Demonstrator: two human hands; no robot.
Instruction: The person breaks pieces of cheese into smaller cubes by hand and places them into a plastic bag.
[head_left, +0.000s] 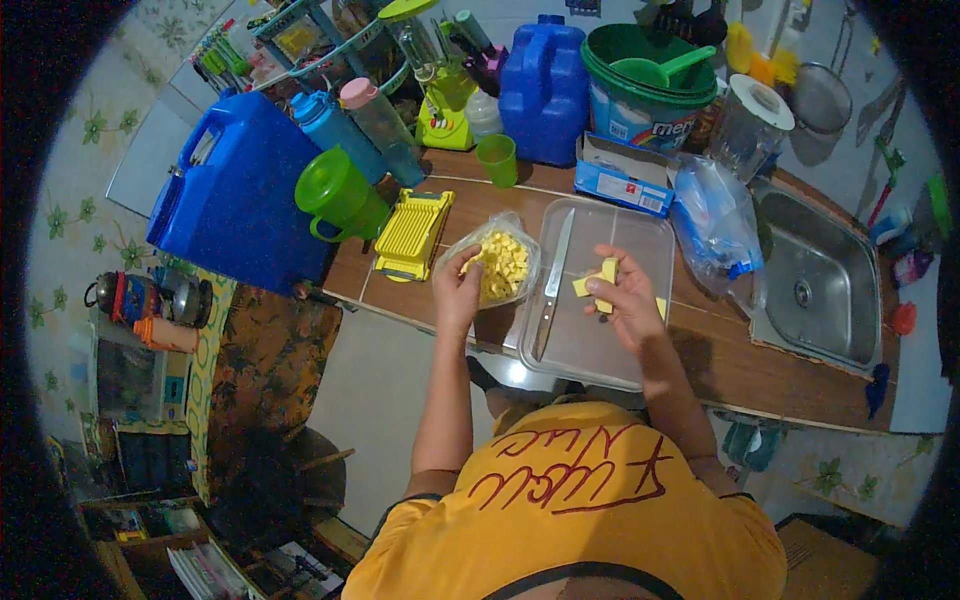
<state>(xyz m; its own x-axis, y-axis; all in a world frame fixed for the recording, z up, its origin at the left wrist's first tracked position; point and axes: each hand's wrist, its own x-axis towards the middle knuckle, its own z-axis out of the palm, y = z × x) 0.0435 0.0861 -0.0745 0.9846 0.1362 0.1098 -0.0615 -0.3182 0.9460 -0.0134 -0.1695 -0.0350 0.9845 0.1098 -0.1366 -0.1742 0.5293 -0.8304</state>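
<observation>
My left hand (458, 283) is at the left rim of a clear plastic bag (530, 247) spread open on the counter. Small yellow cubes (504, 262) fill the bag. Whether those fingers pinch the bag, a cube or nothing is hard to tell. In my right hand (634, 304) are several pale yellow sticks (604, 285), perhaps cheese, raised over a translucent plastic lid or tray (577, 360). A knife (556, 270) with a dark handle lies lengthwise on the tray's left side. Another yellow piece (661, 307) shows by the tray's right edge, partly behind my right hand.
Left of the bag sit a yellow slicer (412, 234) and a green pitcher (341, 195). Behind are a green cup (497, 160), blue jugs (544, 90), an open box (624, 180) and a green-rimmed bucket (645, 97). Rightward are a plastic bag (716, 217) and a steel sink (825, 300).
</observation>
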